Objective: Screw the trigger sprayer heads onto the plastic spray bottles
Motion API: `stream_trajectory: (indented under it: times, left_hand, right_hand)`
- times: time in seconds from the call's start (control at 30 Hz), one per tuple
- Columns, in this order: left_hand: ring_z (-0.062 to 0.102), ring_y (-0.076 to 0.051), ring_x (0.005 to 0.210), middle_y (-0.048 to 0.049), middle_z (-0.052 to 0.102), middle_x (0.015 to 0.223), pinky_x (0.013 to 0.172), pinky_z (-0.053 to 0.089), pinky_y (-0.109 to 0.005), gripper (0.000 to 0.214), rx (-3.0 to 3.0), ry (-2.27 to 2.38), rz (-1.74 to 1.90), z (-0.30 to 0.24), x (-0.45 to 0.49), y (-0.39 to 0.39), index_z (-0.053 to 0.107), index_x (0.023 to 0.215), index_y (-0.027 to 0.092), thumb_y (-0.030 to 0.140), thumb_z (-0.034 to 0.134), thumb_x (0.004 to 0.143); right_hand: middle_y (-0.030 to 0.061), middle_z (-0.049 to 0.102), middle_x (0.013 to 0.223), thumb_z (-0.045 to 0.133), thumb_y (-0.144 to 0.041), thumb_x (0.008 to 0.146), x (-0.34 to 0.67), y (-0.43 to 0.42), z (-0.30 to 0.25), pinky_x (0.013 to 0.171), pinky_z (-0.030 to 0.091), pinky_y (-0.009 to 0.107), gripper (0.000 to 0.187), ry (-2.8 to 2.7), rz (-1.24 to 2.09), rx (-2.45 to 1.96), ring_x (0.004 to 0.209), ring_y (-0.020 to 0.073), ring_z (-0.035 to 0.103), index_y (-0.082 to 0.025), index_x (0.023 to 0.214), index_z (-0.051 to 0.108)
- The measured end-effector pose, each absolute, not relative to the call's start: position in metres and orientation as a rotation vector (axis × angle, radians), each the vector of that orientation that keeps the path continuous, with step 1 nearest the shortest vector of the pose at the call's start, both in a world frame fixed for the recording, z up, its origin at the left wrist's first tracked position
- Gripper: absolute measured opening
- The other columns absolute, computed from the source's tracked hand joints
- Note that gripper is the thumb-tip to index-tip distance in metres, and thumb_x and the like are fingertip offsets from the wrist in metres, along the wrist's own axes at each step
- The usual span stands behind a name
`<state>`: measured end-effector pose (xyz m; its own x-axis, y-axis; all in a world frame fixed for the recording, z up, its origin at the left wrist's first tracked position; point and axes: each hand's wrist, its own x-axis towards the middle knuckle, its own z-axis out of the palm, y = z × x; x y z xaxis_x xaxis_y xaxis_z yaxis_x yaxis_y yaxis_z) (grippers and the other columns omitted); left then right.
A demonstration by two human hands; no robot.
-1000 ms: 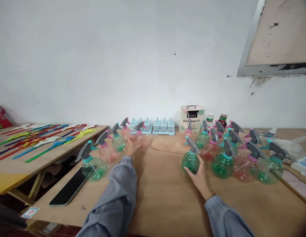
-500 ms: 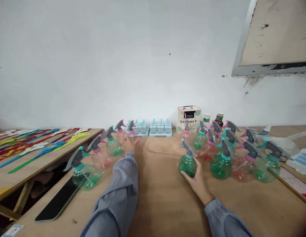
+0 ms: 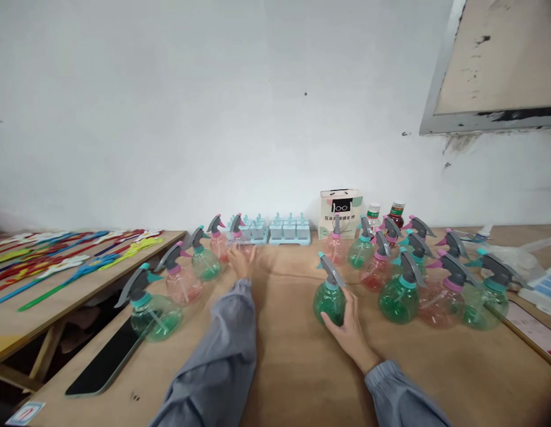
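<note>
My right hand (image 3: pixel 349 329) is wrapped round the side of a green spray bottle (image 3: pixel 325 302) with a grey and teal head; the bottle is upright. Farther off, my left hand (image 3: pixel 242 264) is at the near side of a pink spray bottle (image 3: pixel 238 238), thumb and fingers apart. Whether it touches that bottle I cannot tell. Left of it run another pink bottle (image 3: pixel 219 246), a green one (image 3: pixel 206 262), a pink one (image 3: pixel 182 287) and a nearer green one (image 3: pixel 155 317). A larger cluster of pink and green bottles (image 3: pixel 398 299) stands on the right.
Pale blue ice-pop moulds (image 3: pixel 289 240), a paper bag (image 3: pixel 340 207) and two capped bottles (image 3: pixel 396 214) line the wall. A dark phone (image 3: pixel 106 362) lies at left, another phone (image 3: pixel 535 329) at right. Colourful flat strips (image 3: pixel 70 273) cover the neighbouring table.
The green spray bottle has shifted slightly left with my right hand. My left hand has moved a little right, from between the two far pink bottles to in front of the right one.
</note>
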<state>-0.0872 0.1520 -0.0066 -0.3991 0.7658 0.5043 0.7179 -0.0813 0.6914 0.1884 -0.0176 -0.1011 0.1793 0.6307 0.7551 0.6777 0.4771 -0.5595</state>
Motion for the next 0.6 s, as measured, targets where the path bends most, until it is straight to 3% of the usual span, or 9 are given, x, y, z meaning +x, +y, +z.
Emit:
stream_trajectory:
  times: [0.07,0.17,0.23,0.33,0.43,0.53,0.6]
  left_hand:
    - [0.046,-0.032,0.127,-0.0217,0.046,0.134,0.106,0.038,-0.047,0.064,1.822,1.727,1.709,-0.018,-0.068,0.131,0.039,0.135,0.012,0.060,0.038,0.093]
    - [0.052,-0.032,0.124,-0.0186,0.048,0.137,0.102,0.041,-0.049,0.079,2.096,0.906,1.711,-0.035,-0.036,0.090,0.038,0.140,0.019,0.075,0.034,0.085]
    - [0.042,-0.036,0.135,-0.0214,0.038,0.149,0.109,0.036,-0.052,0.101,2.228,0.653,1.550,-0.040,-0.016,0.062,0.025,0.150,0.018,0.081,0.049,0.075]
    - [0.032,-0.038,0.143,-0.0232,0.030,0.155,0.116,0.028,-0.053,0.124,2.209,0.810,1.472,-0.038,0.005,0.035,0.013,0.154,0.017,0.070,0.075,0.061]
    - [0.041,-0.032,0.138,-0.0193,0.039,0.150,0.114,0.032,-0.048,0.104,1.967,1.016,1.581,-0.031,0.014,0.030,0.018,0.152,0.020,0.054,0.075,0.072]
    - [0.053,-0.024,0.124,-0.0134,0.053,0.135,0.109,0.038,-0.042,0.074,1.793,0.980,1.699,-0.026,0.011,0.036,0.035,0.144,0.023,0.045,0.067,0.081]
    - [0.057,-0.023,0.116,-0.0109,0.058,0.125,0.105,0.042,-0.040,0.061,1.759,0.970,1.745,-0.024,0.006,0.040,0.048,0.133,0.024,0.044,0.069,0.079]
  right_hand:
    - [0.0138,0.045,0.127,0.057,-0.037,0.089,0.178,-0.019,-0.098,0.101,0.046,0.051,0.064,-1.521,-0.015,-1.174,0.122,0.0305,0.050,-0.023,0.145,0.029]
    - [0.0135,0.045,0.127,0.056,-0.032,0.089,0.159,-0.018,-0.097,0.100,0.049,0.048,0.063,-1.540,0.016,-1.145,0.121,0.0290,0.052,-0.023,0.146,0.029]
    - [0.0138,0.045,0.127,0.057,-0.031,0.089,0.146,-0.018,-0.099,0.099,0.050,0.047,0.065,-1.555,0.020,-1.125,0.121,0.0284,0.052,-0.023,0.146,0.027]
    - [0.0146,0.046,0.128,0.058,-0.028,0.086,0.135,-0.021,-0.101,0.099,0.049,0.048,0.068,-1.629,-0.002,-1.081,0.121,0.0293,0.051,-0.022,0.147,0.027]
    - [0.0131,0.050,0.129,0.057,-0.030,0.087,0.141,-0.015,-0.093,0.101,0.045,0.049,0.057,-1.753,-0.034,-1.062,0.121,0.0294,0.051,-0.025,0.141,0.039]
    - [0.0117,0.052,0.127,0.050,-0.035,0.092,0.163,0.017,-0.069,0.104,0.040,0.049,0.040,-1.623,-0.110,-1.117,0.121,0.0277,0.050,-0.026,0.131,0.048]
    - [0.0143,0.050,0.128,0.051,-0.041,0.091,0.184,0.052,-0.048,0.106,0.037,0.051,0.046,-1.405,-0.172,-1.181,0.124,0.0286,0.047,-0.021,0.131,0.045]
